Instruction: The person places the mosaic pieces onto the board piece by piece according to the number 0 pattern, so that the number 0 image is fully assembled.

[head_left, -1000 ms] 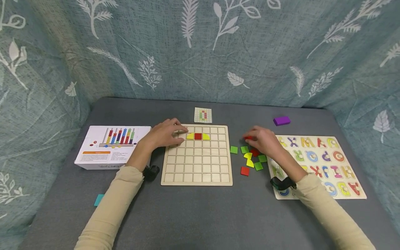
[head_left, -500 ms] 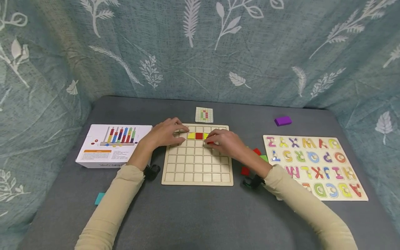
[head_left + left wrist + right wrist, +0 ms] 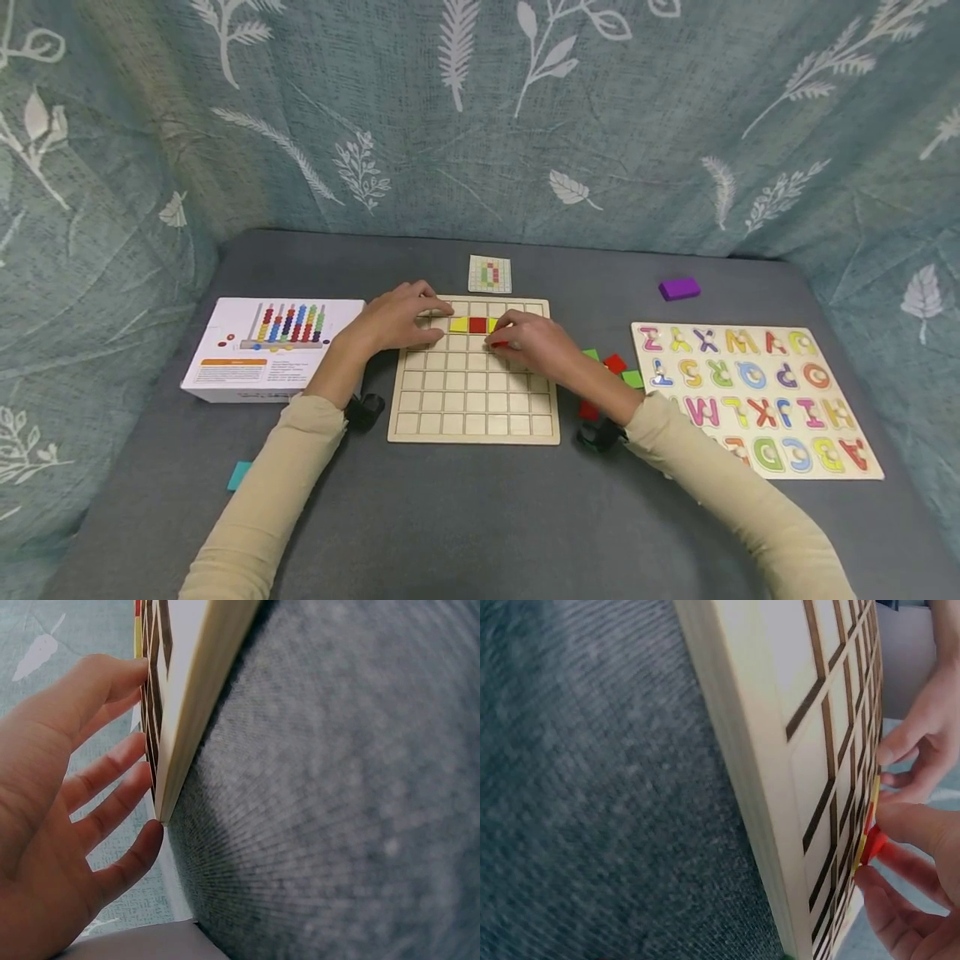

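Note:
A wooden grid board [image 3: 465, 408] lies in the middle of the table. In its second row from the far edge sit a red square tile [image 3: 477, 325] and a yellow tile [image 3: 459, 325] to its left; another yellow tile [image 3: 492, 324] on its right is partly covered. My right hand [image 3: 542, 343] pinches a second red tile [image 3: 874, 846] between thumb and fingers, just in front of that row. Spread fingers of my left hand [image 3: 397, 321] rest on the board's far left corner, as the left wrist view also shows, and hold no tile.
A small pattern card [image 3: 490, 274] lies behind the board. The white abacus box [image 3: 345, 321] stands left, with a teal piece [image 3: 238, 475] nearer. Right are loose tiles, including a red tile [image 3: 615, 363] and a green tile [image 3: 632, 379], an alphabet board [image 3: 765, 400] and a purple block [image 3: 679, 289].
My right hand has picked a red tile from the loose pieces and carried it left to the board, then shifted slightly further left. The left hand has stayed on the board's corner.

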Demonstrator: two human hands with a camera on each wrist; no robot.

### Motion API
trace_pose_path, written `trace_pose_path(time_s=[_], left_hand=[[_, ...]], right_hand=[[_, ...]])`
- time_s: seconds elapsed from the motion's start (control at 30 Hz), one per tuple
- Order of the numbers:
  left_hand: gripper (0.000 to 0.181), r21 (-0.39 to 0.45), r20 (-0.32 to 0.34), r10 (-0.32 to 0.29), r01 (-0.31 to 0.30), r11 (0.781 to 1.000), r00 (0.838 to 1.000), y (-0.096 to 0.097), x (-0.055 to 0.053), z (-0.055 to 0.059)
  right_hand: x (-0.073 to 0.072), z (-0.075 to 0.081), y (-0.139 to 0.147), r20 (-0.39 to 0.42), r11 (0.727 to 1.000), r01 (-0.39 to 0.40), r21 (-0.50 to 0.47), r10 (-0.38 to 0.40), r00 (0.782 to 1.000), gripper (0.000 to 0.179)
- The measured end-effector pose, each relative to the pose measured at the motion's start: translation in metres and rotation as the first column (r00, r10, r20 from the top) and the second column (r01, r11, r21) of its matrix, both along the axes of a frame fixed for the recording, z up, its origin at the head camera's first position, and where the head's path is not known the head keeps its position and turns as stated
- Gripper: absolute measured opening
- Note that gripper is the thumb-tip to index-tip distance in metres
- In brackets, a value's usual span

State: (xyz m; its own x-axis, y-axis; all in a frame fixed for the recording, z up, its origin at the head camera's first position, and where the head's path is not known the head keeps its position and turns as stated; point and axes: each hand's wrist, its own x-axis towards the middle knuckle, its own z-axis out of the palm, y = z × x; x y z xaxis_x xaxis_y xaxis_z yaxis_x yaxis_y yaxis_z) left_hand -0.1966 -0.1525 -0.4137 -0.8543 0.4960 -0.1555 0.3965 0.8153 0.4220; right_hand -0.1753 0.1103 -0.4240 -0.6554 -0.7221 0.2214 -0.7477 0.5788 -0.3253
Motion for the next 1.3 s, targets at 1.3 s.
trace_pose_path(time_s=[1.3], left_hand=[[0.039, 0.005, -0.01, -0.01, 0.01, 1.0, 1.0, 0.0004, 0.0012, 0.0002]], right_hand=[[0.0039, 0.0017, -0.0071, 0.003, 0.987, 0.067, 0.146, -0.068, 0.998, 0.008]])
